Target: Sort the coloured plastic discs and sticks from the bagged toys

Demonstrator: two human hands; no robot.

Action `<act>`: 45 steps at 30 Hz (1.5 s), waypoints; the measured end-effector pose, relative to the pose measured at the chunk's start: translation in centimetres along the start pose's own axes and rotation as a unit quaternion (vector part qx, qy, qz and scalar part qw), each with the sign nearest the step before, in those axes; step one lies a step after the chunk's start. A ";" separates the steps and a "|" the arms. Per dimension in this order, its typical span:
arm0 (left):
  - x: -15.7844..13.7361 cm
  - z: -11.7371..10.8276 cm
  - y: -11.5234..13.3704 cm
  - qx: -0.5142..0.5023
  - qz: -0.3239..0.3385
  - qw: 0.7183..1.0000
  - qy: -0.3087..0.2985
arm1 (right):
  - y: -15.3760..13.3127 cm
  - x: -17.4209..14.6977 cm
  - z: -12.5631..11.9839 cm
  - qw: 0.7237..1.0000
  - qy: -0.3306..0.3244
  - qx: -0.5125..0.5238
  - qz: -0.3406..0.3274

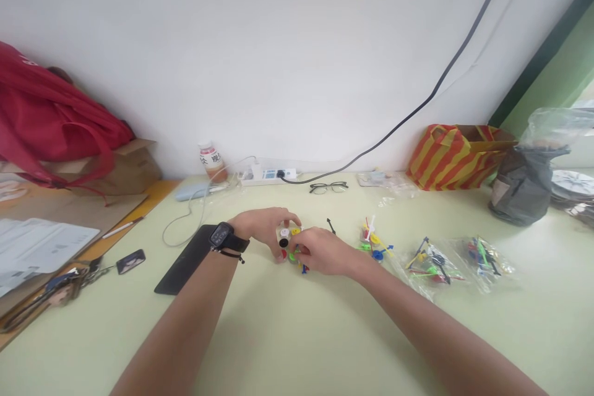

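My left hand (265, 228), with a black watch at the wrist, curls thumb and fingers around a cluster of small round plastic pieces (284, 233) in white, black, yellow, red and green. My right hand (321, 250) bends over the cluster's right side, fingertips pinched together. What lies in that pinch is hidden; small blue and red bits (305, 269) show just below it. A black arrow-shaped piece (331, 226) lies behind my right hand. Loose coloured pieces and arrows (371, 238) lie further right.
Clear plastic bags of coloured arrow parts (434, 263) lie at the right. Glasses (328, 187), a power strip (269, 176) and a bottle (212, 163) stand along the wall. A black flat slab (185, 266) is under my left forearm; a striped bag (445, 158) sits back right.
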State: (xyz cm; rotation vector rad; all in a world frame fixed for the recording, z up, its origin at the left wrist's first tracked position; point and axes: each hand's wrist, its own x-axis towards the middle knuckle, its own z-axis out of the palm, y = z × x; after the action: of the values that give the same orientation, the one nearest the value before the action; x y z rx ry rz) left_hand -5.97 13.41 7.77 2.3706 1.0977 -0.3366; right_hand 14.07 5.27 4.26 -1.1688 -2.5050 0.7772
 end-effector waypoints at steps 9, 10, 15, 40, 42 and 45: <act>-0.1 -0.2 0.2 -0.007 -0.002 1.000 0.001 | 0.5 0.1 -0.3 0.999 0.039 0.000 0.010; -0.2 -0.2 0.3 -0.009 -0.001 1.000 0.005 | 0.8 0.1 -0.6 0.999 0.051 0.006 0.009; -0.3 -0.1 0.4 -0.013 -0.006 1.000 0.019 | 3.1 -0.5 -3.5 0.993 0.101 -0.004 0.054; 3.1 3.2 4.7 0.008 0.085 0.985 0.153 | 8.4 -2.4 -6.2 0.971 0.009 -0.107 0.213; 3.1 3.1 4.5 0.012 0.079 0.984 0.162 | 9.3 -3.1 -7.6 0.968 0.016 -0.106 0.226; 3.0 3.0 4.3 0.002 0.086 0.983 0.162 | 10.2 -4.1 -9.1 0.962 0.011 -0.108 0.250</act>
State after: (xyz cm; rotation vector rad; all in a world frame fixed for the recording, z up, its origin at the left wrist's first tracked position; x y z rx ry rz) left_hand -0.82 11.34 5.41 2.5609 1.0165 0.1140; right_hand 27.15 10.80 5.82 -1.9193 -2.3396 0.5968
